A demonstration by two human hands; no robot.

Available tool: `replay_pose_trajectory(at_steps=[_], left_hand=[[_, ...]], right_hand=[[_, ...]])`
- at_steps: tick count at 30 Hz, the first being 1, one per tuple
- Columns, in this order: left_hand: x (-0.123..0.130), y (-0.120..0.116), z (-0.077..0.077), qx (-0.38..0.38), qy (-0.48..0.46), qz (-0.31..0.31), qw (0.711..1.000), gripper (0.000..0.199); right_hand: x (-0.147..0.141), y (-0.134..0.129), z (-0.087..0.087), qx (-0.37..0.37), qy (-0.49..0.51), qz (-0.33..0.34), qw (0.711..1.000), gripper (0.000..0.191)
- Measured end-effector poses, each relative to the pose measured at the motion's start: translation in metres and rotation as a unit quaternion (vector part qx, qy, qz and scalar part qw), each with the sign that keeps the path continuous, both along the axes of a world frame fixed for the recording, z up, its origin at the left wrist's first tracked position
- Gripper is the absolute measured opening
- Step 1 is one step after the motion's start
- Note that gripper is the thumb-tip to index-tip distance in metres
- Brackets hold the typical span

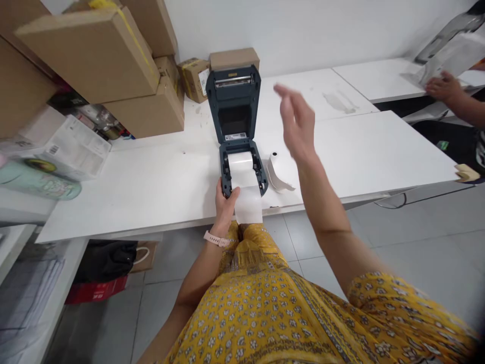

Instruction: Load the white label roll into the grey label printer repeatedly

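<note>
A dark blue label printer (235, 116) stands on the white table with its lid tipped up and back. Inside its base sits a roll of white labels (240, 161), and the loose label strip (248, 206) hangs over the printer's front and the table edge. My left hand (225, 205) grips the front left corner of the printer, thumb on top beside the strip. Raised over the table to the printer's right, my right hand (298, 124) holds nothing that I can see; its fingers are stretched out and slightly blurred. A small paper roll (273, 157) with an unwound tail lies right of the printer.
Cardboard boxes (91, 55) are stacked at the left, with a white carton (76, 146) and a mint green bottle (41, 179) in front. Smaller boxes (235, 58) stand behind the printer. At the far right, another person's hand (443, 87) is by a white bag (454, 55).
</note>
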State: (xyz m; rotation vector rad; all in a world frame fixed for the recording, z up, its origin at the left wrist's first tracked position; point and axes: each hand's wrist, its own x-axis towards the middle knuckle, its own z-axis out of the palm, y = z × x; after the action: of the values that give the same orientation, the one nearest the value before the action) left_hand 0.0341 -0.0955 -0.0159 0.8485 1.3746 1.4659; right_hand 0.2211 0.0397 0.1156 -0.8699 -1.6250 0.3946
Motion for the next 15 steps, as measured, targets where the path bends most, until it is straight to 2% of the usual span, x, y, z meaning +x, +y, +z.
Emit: replay_pose_trajectory(at_steps=[2,4,5,7,8,10,13,15], left_hand=[[0.001,-0.004,0.002,-0.006,-0.017,-0.006,1.0,0.086],[0.002,-0.008,0.003,-0.016,-0.037,-0.012,0.999,0.088],[0.002,-0.01,0.003,-0.02,-0.046,-0.016,0.999,0.09],[0.002,-0.012,0.002,-0.023,-0.06,-0.021,0.998,0.093],[0.001,-0.013,0.001,-0.022,-0.064,-0.025,0.997,0.095],[0.0,-0.014,-0.002,-0.015,-0.059,-0.034,0.998,0.095],[-0.002,-0.013,-0.009,0.0,-0.04,-0.042,0.998,0.095],[-0.002,-0.012,-0.014,0.013,-0.032,-0.038,0.999,0.096]], right_hand=[[-0.013,0.061,0.044,-0.021,0.018,0.011,1.0,0.048],[-0.03,0.107,0.077,-0.119,0.011,0.051,0.992,0.045],[-0.038,0.122,0.088,-0.183,-0.005,0.076,0.98,0.044],[-0.049,0.138,0.098,-0.281,-0.058,0.118,0.951,0.039],[-0.051,0.138,0.098,-0.297,-0.086,0.136,0.941,0.036],[-0.049,0.128,0.091,-0.277,-0.135,0.159,0.938,0.038],[-0.035,0.091,0.07,-0.177,-0.181,0.174,0.952,0.061],[-0.025,0.056,0.046,-0.085,-0.199,0.154,0.964,0.063]])
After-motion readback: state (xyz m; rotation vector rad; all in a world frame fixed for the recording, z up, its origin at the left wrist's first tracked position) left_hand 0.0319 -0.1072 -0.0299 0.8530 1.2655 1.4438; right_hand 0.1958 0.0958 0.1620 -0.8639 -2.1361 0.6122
